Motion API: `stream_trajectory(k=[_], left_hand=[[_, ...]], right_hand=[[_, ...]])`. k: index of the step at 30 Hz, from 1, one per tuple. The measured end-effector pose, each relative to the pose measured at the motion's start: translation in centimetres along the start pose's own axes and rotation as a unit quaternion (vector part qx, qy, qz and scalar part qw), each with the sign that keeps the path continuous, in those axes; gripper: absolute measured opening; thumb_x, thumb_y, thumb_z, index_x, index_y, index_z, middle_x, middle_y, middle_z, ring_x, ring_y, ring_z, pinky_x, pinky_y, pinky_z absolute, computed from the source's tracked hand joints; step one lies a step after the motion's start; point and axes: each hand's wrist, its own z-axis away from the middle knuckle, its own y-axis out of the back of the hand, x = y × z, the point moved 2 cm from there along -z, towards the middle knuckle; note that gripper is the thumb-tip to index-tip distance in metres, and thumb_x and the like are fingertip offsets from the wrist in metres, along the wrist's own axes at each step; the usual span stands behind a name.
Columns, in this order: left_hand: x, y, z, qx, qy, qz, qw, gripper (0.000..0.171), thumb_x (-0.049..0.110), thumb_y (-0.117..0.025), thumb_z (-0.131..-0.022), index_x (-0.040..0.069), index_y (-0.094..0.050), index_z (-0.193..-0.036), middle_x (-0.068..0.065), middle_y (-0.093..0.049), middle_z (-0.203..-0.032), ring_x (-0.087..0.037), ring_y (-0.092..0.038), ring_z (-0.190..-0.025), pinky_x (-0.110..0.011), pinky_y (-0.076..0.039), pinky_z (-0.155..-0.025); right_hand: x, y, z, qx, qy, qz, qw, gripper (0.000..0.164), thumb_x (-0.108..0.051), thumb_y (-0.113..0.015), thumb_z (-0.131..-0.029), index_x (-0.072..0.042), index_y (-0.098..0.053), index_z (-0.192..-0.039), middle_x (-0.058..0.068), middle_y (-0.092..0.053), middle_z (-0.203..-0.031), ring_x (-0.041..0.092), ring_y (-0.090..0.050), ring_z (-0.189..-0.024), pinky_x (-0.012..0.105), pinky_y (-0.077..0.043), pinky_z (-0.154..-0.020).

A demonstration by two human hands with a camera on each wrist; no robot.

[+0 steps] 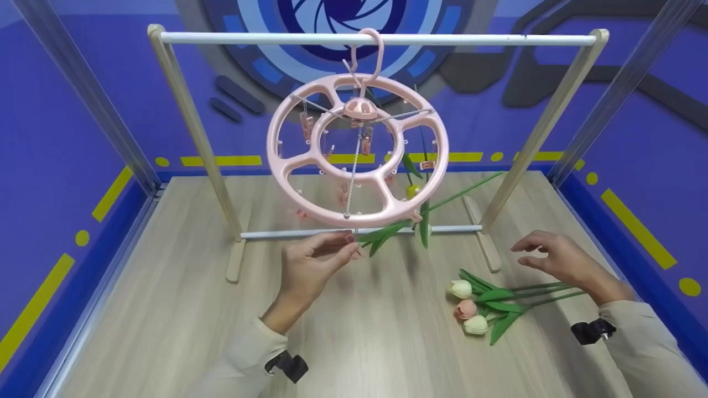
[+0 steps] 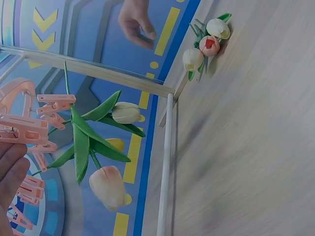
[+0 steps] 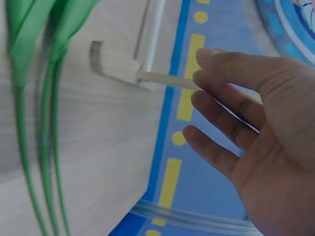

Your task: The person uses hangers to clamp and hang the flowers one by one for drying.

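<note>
My left hand (image 1: 310,265) pinches a pink clothespin (image 2: 22,129) below the front rim of a round pink clip hanger (image 1: 359,213). Clipped tulips hang from the hanger: a white one (image 2: 126,113), a yellow one (image 1: 414,191) and a pale pink one (image 2: 108,188), flowers downward among green leaves. On the right my right hand (image 1: 558,265) is held in the air, fingers apart and slightly bent, with nothing in it. Beneath and left of it, two white tulips (image 1: 460,288) and a pink tulip (image 1: 466,309) lie on the table, their green stems (image 3: 49,142) pointing right.
The hanger hooks over the white top bar (image 1: 249,38) of a wooden rack (image 1: 193,121). A lower white bar (image 1: 276,235) crosses between the rack's feet. Blue panels (image 1: 61,138) with yellow marks enclose the light wooden table (image 1: 166,331).
</note>
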Motion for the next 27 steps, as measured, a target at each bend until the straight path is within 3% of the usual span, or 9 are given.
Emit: stream_trajectory(k=[5, 10, 15, 22, 27], left_hand=[[0.0, 0.1, 0.0, -0.001, 0.009, 0.002, 1.0, 0.022, 0.0, -0.089, -0.085, 0.001, -0.081, -0.106, -0.005, -0.081, -0.101, -0.023, -0.079, -0.088, -0.032, -0.065, -0.079], [0.1, 0.2, 0.0, 0.001, 0.007, -0.008, 0.9999, 0.02, 0.001, -0.089, -0.085, 0.001, -0.081, -0.103, -0.003, -0.081, -0.1, -0.021, -0.079, -0.087, -0.031, -0.065, -0.077], [0.0, 0.1, 0.0, 0.002, 0.006, -0.005, 1.0, 0.019, 0.0, -0.089, -0.085, 0.001, -0.081, -0.103, -0.003, -0.081, -0.1, -0.021, -0.079, -0.087, -0.031, -0.065, -0.077], [0.0, 0.0, 0.1, 0.004, 0.012, 0.0, 0.9999, 0.019, 0.0, -0.088, -0.085, 0.001, -0.081, -0.102, -0.004, -0.081, -0.1, -0.021, -0.079, -0.086, -0.032, -0.065, -0.077], [-0.1, 0.0, 0.1, 0.007, 0.018, 0.016, 0.9997, 0.019, -0.001, -0.089, -0.084, -0.001, -0.081, -0.102, -0.006, -0.081, -0.099, -0.023, -0.079, -0.085, -0.033, -0.065, -0.075]], right_hand=[[1.0, -0.6, 1.1, -0.046, -0.029, -0.026, 0.998, 0.02, -0.001, -0.083, -0.089, -0.01, -0.079, -0.106, -0.001, -0.075, -0.103, 0.02, -0.069, -0.095, 0.043, -0.06, -0.082], [1.6, -1.2, 2.0, -0.101, -0.063, -0.048, 0.992, 0.016, -0.003, -0.081, -0.092, -0.007, -0.078, -0.108, 0.001, -0.075, -0.104, 0.021, -0.069, -0.097, 0.05, -0.059, -0.086], [2.1, -1.9, 2.8, -0.122, -0.059, -0.062, 0.989, 0.017, 0.001, -0.08, -0.09, -0.006, -0.078, -0.105, 0.003, -0.075, -0.1, 0.022, -0.07, -0.092, 0.046, -0.06, -0.083], [3.0, -3.0, 3.7, -0.146, -0.067, -0.083, 0.984, 0.018, 0.001, -0.084, -0.085, -0.007, -0.078, -0.1, 0.0, -0.075, -0.094, 0.011, -0.067, -0.087, 0.028, -0.058, -0.074], [3.4, -3.8, 4.3, -0.138, -0.066, -0.055, 0.987, 0.018, 0.001, -0.086, -0.082, -0.008, -0.078, -0.096, -0.002, -0.074, -0.092, 0.013, -0.068, -0.086, 0.032, -0.059, -0.074]])
